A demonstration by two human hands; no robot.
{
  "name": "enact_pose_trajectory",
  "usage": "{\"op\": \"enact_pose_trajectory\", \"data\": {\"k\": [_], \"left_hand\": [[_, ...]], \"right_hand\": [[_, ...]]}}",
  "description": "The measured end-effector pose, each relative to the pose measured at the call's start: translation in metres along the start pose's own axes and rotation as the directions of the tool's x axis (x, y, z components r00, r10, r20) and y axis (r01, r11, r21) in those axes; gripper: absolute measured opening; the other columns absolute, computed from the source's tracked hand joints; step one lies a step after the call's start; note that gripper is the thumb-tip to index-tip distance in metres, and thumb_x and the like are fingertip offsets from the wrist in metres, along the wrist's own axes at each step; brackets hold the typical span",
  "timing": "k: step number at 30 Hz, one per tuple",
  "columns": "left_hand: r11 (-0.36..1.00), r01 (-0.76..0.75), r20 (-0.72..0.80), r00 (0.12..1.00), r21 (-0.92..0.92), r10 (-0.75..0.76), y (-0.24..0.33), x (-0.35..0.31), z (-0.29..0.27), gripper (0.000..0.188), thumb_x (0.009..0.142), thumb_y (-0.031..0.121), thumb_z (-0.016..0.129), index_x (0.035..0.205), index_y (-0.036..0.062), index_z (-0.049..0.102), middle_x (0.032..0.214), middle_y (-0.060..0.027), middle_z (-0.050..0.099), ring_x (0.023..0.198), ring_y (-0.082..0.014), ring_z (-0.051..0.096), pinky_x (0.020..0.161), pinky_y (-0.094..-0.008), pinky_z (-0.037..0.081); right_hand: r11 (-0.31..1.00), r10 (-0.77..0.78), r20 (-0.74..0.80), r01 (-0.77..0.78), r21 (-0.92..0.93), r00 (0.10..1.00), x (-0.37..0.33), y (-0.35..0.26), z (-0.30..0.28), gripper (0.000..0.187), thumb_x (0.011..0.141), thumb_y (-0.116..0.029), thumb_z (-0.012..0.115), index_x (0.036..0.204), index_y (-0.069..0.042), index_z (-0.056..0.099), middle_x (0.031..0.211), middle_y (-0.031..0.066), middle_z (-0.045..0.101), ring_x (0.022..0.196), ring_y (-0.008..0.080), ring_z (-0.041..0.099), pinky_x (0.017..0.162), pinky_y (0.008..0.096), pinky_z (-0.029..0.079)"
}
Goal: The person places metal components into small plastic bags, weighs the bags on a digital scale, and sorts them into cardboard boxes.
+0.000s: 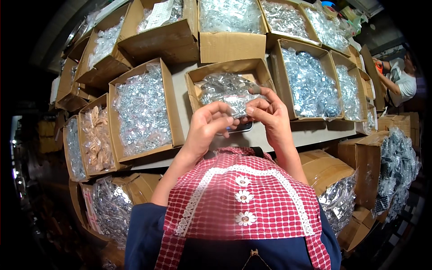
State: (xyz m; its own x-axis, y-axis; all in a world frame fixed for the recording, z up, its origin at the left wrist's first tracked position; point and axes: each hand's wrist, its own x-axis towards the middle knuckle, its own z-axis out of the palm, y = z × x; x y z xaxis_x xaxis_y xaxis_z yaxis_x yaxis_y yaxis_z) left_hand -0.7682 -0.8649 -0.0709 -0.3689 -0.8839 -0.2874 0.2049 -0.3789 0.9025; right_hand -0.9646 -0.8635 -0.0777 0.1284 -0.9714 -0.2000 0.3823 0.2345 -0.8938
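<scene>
Between my two hands is a small clear plastic bag (pixel 237 106) of shiny metal parts, held up in front of my chest. My left hand (pixel 210 125) has its fingers curled against the bag's lower left side. With thumb and fingers, my right hand (pixel 271 113) pinches the bag's right side; a dark band wraps one of its fingers. Just beyond them, a cardboard box (pixel 194 95) holds more clear bags of metal pieces (pixel 223 83). A dark-edged object (pixel 246 128) shows partly below the hands, mostly hidden.
Open cartons of bagged metal parts (pixel 141 110) stand left, with bluish ones (pixel 310 83) at right and more along the back. A narrow box holds tan pieces (pixel 98 137). Cartons flank me low on both sides. Far right, another person (pixel 402 80) is at work.
</scene>
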Motion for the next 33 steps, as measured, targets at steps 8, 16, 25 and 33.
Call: {"op": "enact_pose_trajectory", "data": {"k": [8, 16, 25, 33], "left_hand": [[0.998, 0.000, 0.007, 1.000, 0.062, -0.001, -0.0011, -0.0004, 0.0003, 0.023, 0.084, 0.015, 0.063, 0.103, 0.0017, 0.059, 0.087, -0.0090, 0.068, 0.079, -0.0109, 0.064, 0.062, -0.0224, 0.048], [0.996, 0.028, 0.004, 1.000, 0.087, -0.028, -0.0010, -0.0003, -0.0029, 0.022, 0.085, 0.015, 0.062, 0.102, 0.0013, 0.058, 0.087, -0.0084, 0.068, 0.079, -0.0111, 0.064, 0.063, -0.0224, 0.048], [0.997, 0.001, 0.014, 1.000, 0.080, -0.003, 0.0011, 0.0001, -0.0017, 0.025, 0.086, 0.017, 0.062, 0.104, 0.0008, 0.057, 0.087, -0.0093, 0.068, 0.080, -0.0120, 0.065, 0.064, -0.0227, 0.048], [0.999, 0.037, -0.009, 0.999, -0.021, -0.037, -0.0050, 0.0014, -0.0034, 0.020, 0.085, 0.014, 0.063, 0.101, 0.0031, 0.058, 0.085, -0.0068, 0.068, 0.077, -0.0103, 0.063, 0.065, -0.0219, 0.046]], "right_hand": [[1.000, 0.004, -0.006, -0.004, 0.005, 1.000, 0.0007, 0.0036, -0.0013, 0.048, 0.082, -0.004, 0.070, 0.124, 0.001, 0.049, 0.087, 0.0086, 0.066, 0.075, 0.0159, 0.067, 0.072, 0.0263, 0.054], [1.000, 0.018, 0.002, -0.018, -0.002, 1.000, 0.0014, 0.0055, -0.0022, 0.050, 0.082, -0.003, 0.070, 0.125, 0.003, 0.046, 0.088, 0.0092, 0.066, 0.075, 0.0163, 0.067, 0.072, 0.0268, 0.054], [0.999, -0.048, 0.022, 0.048, -0.001, 0.999, -0.0007, 0.0053, 0.0004, 0.049, 0.083, -0.002, 0.069, 0.126, 0.000, 0.046, 0.091, 0.0076, 0.065, 0.081, 0.0131, 0.065, 0.074, 0.0258, 0.052], [0.998, -0.060, 0.049, 0.060, 0.005, 0.997, -0.0025, 0.0054, 0.0039, 0.052, 0.082, -0.001, 0.070, 0.128, -0.001, 0.046, 0.092, 0.0063, 0.065, 0.087, 0.0118, 0.064, 0.080, 0.0248, 0.050]]}}
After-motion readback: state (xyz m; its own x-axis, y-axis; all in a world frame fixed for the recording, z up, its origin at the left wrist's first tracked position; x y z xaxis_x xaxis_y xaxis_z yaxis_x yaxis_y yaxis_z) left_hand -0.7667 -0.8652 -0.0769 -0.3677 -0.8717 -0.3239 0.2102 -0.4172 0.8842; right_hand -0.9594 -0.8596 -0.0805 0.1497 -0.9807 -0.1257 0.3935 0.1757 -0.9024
